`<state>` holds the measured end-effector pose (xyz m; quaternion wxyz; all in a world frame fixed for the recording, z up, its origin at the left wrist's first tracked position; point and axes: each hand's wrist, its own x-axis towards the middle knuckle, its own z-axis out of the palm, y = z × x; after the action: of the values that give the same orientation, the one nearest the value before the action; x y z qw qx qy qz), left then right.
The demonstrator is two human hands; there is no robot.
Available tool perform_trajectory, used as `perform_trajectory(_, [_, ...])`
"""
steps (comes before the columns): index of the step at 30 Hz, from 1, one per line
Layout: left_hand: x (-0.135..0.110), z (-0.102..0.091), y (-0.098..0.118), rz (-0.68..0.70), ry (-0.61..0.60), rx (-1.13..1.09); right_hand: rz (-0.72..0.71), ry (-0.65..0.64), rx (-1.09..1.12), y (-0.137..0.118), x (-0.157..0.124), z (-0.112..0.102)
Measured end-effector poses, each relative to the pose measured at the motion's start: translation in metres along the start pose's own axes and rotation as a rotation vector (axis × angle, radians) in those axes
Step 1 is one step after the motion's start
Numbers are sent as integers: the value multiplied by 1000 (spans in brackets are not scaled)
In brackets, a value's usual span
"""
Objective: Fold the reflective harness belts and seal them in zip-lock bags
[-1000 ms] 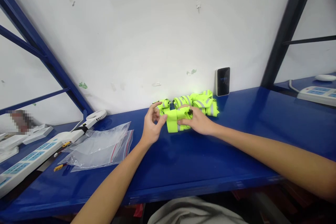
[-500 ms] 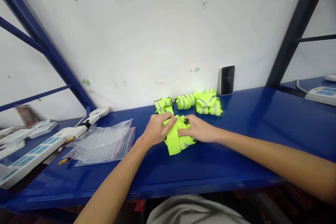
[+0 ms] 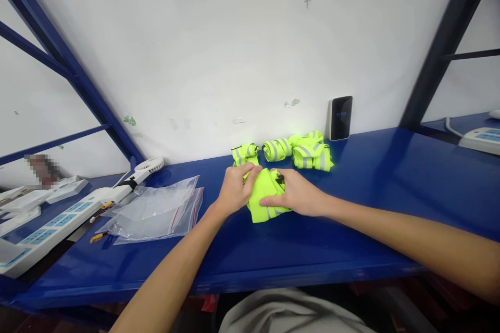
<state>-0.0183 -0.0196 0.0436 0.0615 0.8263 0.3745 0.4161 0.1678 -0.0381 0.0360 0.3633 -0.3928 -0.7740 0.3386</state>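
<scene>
A neon-yellow reflective band [image 3: 265,199] with grey stripes lies bunched on the blue shelf [image 3: 351,218]. My left hand [image 3: 235,191] grips its left side with fingers curled over the fabric. My right hand [image 3: 297,193] presses and pinches its right side, fingers closed on it. Behind them, by the wall, lie three more rolled yellow bands [image 3: 244,153], [image 3: 276,149], [image 3: 313,152].
Clear zip bags [image 3: 156,210] with red seal lines lie to the left. Further left are a small white fan [image 3: 146,166] and white power strips [image 3: 47,226]. A dark clock device [image 3: 340,117] leans on the wall. Another power strip [image 3: 481,139] sits far right.
Both hands pulled one band away from the pile toward me, closed on it, and folded its loose hanging end in, so the bundle is more compact now.
</scene>
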Motion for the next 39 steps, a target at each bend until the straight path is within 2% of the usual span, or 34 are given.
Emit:
perform_trajectory(4, [2, -1, -1, -71, -40, -160, -121, 40, -47, 4, -2, 0])
perform_trajectory(10, [2, 3, -5, -224, -103, -465, -203, 59, -182, 11, -6, 1])
perform_trajectory(15, [-2, 14, -8, -427, -173, -863, -530, 63, -221, 24, -6, 0])
perform_trajectory(18, [-3, 18, -9, -510, -208, -943, -621, 43, -280, 30, -4, -3])
perform_trajectory(24, [-1, 16, -9, -613, -276, -990, -535, 9, -395, 20, 1, -11])
perform_trajectory(28, [-2, 23, -11, -615, -172, -985, -458, 13, -379, 9, 1, -14])
perform_trajectory(32, [-5, 28, -5, -574, -165, -928, -382, -3, -371, 1, -3, -18])
perform_trajectory(35, [-5, 23, 2, -593, -202, -867, -368, -36, -388, 1, -7, -21])
perform_trajectory(39, [-4, 13, 3, -596, -334, -840, -435, -102, -365, 6, -8, -24])
